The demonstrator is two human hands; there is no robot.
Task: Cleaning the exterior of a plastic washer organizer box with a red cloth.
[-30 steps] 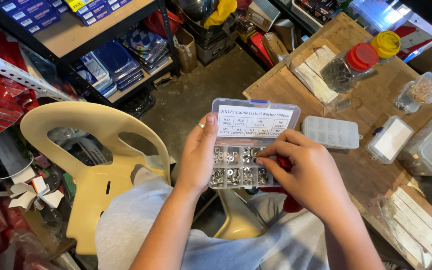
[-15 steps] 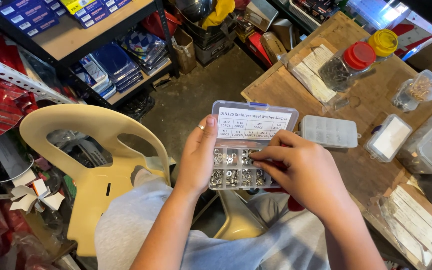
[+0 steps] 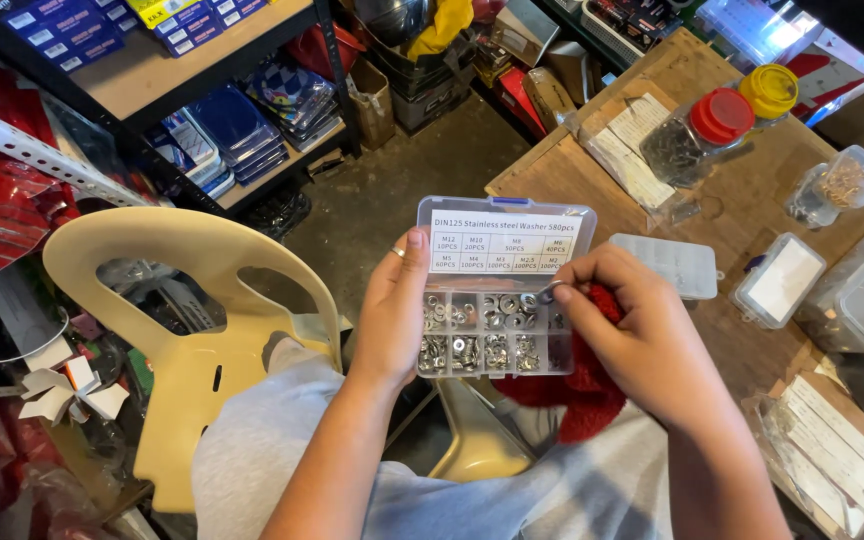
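Clear washer box (image 3: 497,300), lid up, is being held over the lap, just in front of the wooden table (image 3: 742,215). Left hand (image 3: 392,310) is gripping its left edge, fingers together, thumb on the rim. Right hand (image 3: 642,335) is pinching a washer (image 3: 544,293) over the top-right compartments. Red cloth (image 3: 577,395) is lying beneath it. Cream chair (image 3: 192,320) is standing at left.

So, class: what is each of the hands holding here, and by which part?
The left hand grips the clear compartment box by its left edge. The right hand pinches a small washer between its fingertips, above the compartments.
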